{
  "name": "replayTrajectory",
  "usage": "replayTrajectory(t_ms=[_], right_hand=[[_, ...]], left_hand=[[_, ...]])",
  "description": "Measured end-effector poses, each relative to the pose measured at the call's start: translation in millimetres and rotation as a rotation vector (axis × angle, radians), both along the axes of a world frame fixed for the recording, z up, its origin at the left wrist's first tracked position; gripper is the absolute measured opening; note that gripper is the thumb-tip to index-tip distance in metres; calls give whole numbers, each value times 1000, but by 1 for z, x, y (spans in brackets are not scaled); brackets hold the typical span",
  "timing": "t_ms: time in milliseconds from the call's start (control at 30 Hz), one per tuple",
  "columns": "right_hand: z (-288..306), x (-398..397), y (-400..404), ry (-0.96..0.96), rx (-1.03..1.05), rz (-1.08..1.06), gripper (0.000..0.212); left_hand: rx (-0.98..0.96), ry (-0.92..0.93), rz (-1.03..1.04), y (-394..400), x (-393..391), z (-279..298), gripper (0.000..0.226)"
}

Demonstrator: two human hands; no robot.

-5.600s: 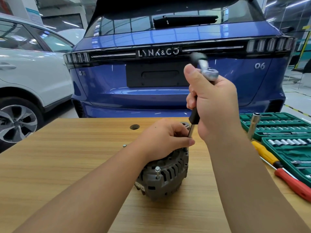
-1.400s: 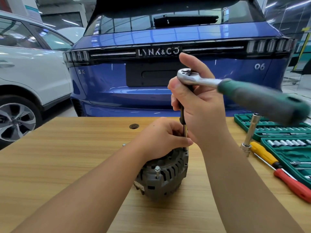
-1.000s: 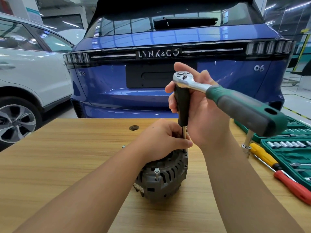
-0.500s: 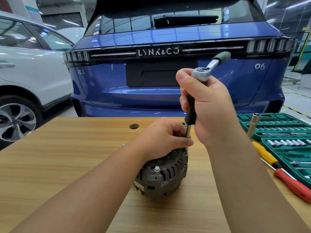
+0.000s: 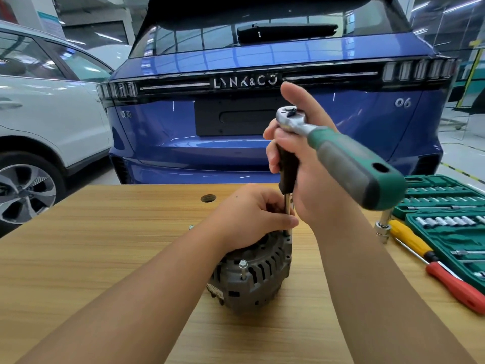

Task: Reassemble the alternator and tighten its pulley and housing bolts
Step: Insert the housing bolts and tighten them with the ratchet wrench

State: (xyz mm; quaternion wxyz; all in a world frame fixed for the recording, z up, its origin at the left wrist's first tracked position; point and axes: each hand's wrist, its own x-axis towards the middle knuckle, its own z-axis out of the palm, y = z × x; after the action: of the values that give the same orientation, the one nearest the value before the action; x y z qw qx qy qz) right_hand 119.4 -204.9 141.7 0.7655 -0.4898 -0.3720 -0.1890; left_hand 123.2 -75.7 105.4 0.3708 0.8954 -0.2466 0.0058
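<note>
**Turning a bolt on the alternator**

The alternator [image 5: 253,271] sits on the wooden tabletop [image 5: 105,245], near the middle. It is a gray metal lump with slots around its side. It looks heavy and hard, so it should stay put, but its round shape could roll or twist when the bolt is turned. A good place to hold it is on top, pressing down.

The left hand [image 5: 249,216] is doing that. It rests on top of the alternator, and its fingers curl around the thin metal rod [image 5: 288,211] to keep it straight. The right hand [image 5: 301,166] is wrapped around the black grip under the head of the wrench [image 5: 341,156]. The green handle of the wrench sticks out toward 4 o'clock and looks blurry. The metal parts look smooth, so they could slip in a sweaty hand.

One bolt [image 5: 242,267] stands up at the 7 o'clock side of the alternator, not all the way in.

The bolt under the rod is hidden by the left hand. I cannot tell how tight it is. The top of the alternator is covered too.

At 3 o'clock lie a green tool case [image 5: 451,214], a yellow screwdriver [image 5: 409,240] and a red screwdriver [image 5: 456,287]. The case is cut off at the edge.
</note>
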Motion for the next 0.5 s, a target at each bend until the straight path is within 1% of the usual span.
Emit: replayTrajectory(t_ms=[33, 100, 167, 233, 333, 500], right_hand=[[3, 1, -3, 77, 16, 67, 45], [6, 2, -8, 192, 42, 167, 44], [6, 2, -8, 192, 61, 231, 37], [5, 1, -6, 190, 37, 220, 35], [4, 3, -4, 190, 26, 146, 31], [5, 2, -4, 220, 3, 115, 29]], left_hand=[[12, 8, 4, 0, 0, 0, 3], [25, 18, 20, 0, 0, 0, 9], [21, 21, 24, 0, 0, 1, 8], [11, 29, 34, 1, 0, 1, 9], [15, 38, 36, 1, 0, 1, 10], [-18, 39, 39, 2, 2, 0, 10]])
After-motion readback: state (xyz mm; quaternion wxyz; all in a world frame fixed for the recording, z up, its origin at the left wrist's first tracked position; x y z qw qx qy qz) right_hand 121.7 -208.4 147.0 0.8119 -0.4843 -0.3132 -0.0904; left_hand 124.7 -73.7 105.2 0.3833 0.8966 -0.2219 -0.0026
